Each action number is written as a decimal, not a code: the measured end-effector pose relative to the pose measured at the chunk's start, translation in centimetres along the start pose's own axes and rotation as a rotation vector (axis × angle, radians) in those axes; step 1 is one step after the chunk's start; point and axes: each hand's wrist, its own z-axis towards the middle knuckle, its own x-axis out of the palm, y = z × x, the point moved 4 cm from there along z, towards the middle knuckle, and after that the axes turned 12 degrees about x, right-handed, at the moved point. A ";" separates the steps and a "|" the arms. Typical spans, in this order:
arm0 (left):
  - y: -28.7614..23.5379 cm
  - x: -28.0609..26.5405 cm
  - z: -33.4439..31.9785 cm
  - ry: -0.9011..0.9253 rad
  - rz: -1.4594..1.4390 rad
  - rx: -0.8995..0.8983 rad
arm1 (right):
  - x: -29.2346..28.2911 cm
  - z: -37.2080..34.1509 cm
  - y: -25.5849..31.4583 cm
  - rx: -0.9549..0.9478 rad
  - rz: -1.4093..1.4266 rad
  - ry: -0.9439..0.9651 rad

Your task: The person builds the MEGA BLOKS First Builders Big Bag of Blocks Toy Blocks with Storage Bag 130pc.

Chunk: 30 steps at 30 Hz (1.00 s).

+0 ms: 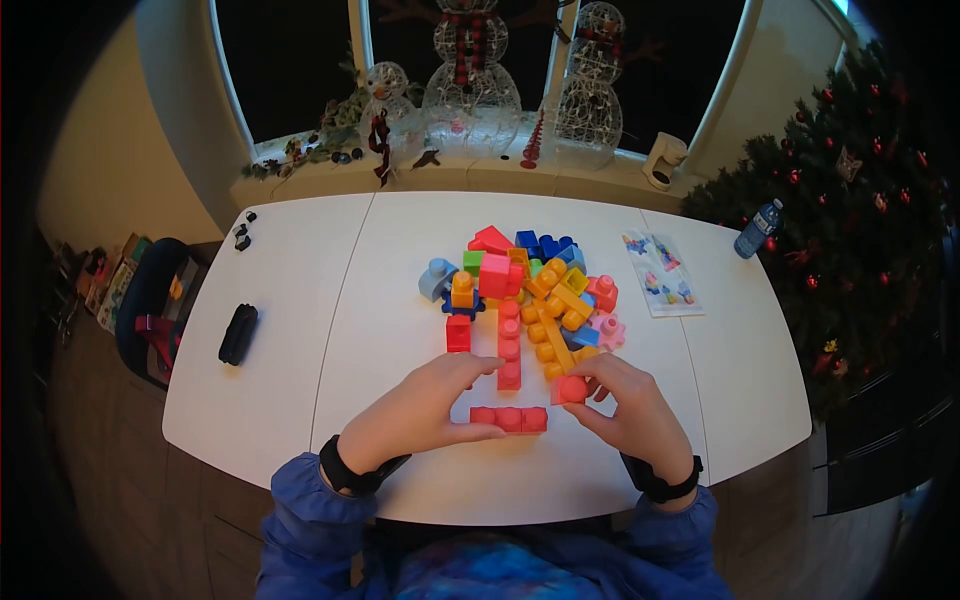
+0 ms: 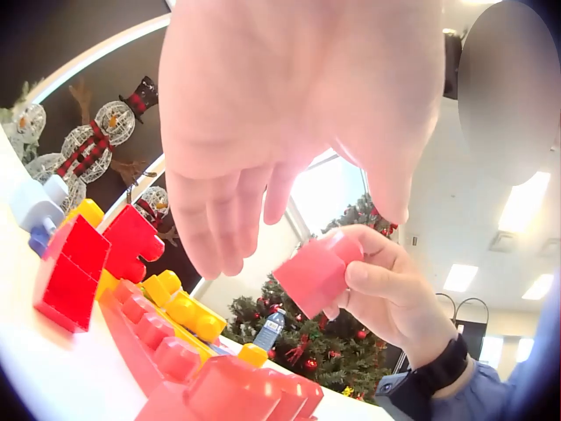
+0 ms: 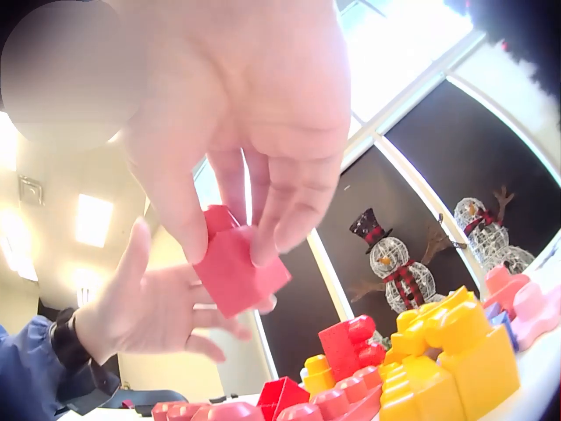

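Observation:
My right hand (image 1: 630, 408) pinches a small red building block (image 1: 569, 390) between thumb and fingers, just right of the red rows. With fingers extended and nothing in its grasp, my left hand (image 1: 425, 405) hovers over the left end of a short row of red blocks (image 1: 509, 419). A longer red row (image 1: 509, 345) runs away from me behind it, toward the pile. In the left wrist view, the pinched block (image 2: 317, 274) shows a plain side and a stud. A loose red block (image 1: 458, 333) sits left of the long row.
Behind the rows lies a pile of blocks, including yellow ones (image 1: 550, 320), blue ones (image 1: 547, 245) and a pink gear-shaped piece (image 1: 607, 330). A printed sheet (image 1: 664, 275) and a water bottle (image 1: 758, 228) are on the right. A black case (image 1: 238, 334) lies on the left.

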 end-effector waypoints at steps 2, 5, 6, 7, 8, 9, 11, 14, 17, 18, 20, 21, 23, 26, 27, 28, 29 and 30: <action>0.7 0.7 -1.2 0.049 0.045 -0.045 | 0.5 -0.3 -1.9 0.068 -0.019 0.101; 1.0 1.5 -1.6 0.082 0.045 -0.071 | 1.9 -0.7 -3.2 0.121 -0.028 0.262; 1.0 1.7 -1.7 0.086 0.035 -0.074 | 2.3 -0.8 -3.5 0.103 -0.044 0.266; 1.0 1.9 -1.8 0.090 0.024 -0.069 | 2.8 -0.7 -3.8 0.084 -0.058 0.269; 1.2 2.1 -1.8 0.093 0.014 -0.065 | 3.1 -0.6 -3.8 0.064 -0.073 0.273; 1.2 2.3 -1.8 0.098 0.005 -0.060 | 3.2 -0.6 -3.7 0.061 -0.073 0.275; 1.2 2.3 -1.9 0.092 0.000 -0.063 | 3.3 -0.5 -3.4 0.055 -0.073 0.276; 1.2 2.6 -2.0 0.072 -0.014 -0.054 | 3.4 -0.4 -3.4 0.059 -0.071 0.272; 1.6 2.9 -2.2 0.064 0.007 -0.027 | 3.5 -0.4 -3.5 0.071 -0.064 0.293; 1.7 3.0 -2.2 0.065 0.021 -0.016 | 3.5 -0.5 -3.6 0.056 -0.061 0.283; 0.9 1.8 -1.9 0.032 -0.043 -0.097 | 3.5 -0.5 -3.7 0.024 -0.056 0.260; 0.8 1.1 -1.6 0.015 -0.073 -0.136 | 3.1 -0.5 -3.5 0.062 -0.033 0.238; 1.9 -0.6 -0.6 -0.131 -0.029 -0.205 | 2.0 -0.8 -2.7 0.142 0.015 0.195; 4.0 -1.7 1.1 -0.305 0.143 -0.310 | 1.7 -0.8 -2.7 0.112 -0.004 0.118; 4.9 -1.5 1.6 -0.355 0.222 -0.343 | 1.7 -0.8 -2.5 0.111 0.006 0.120; 6.0 -0.7 1.9 -0.358 0.355 -0.276 | 1.8 -0.8 -2.1 0.109 0.015 0.120; 6.9 -0.1 2.2 -0.274 0.370 -0.352 | 1.9 -0.9 -1.9 0.107 0.024 0.120; 7.5 0.5 2.4 -0.190 0.384 -0.427 | 2.0 -0.9 -1.7 0.095 0.037 0.117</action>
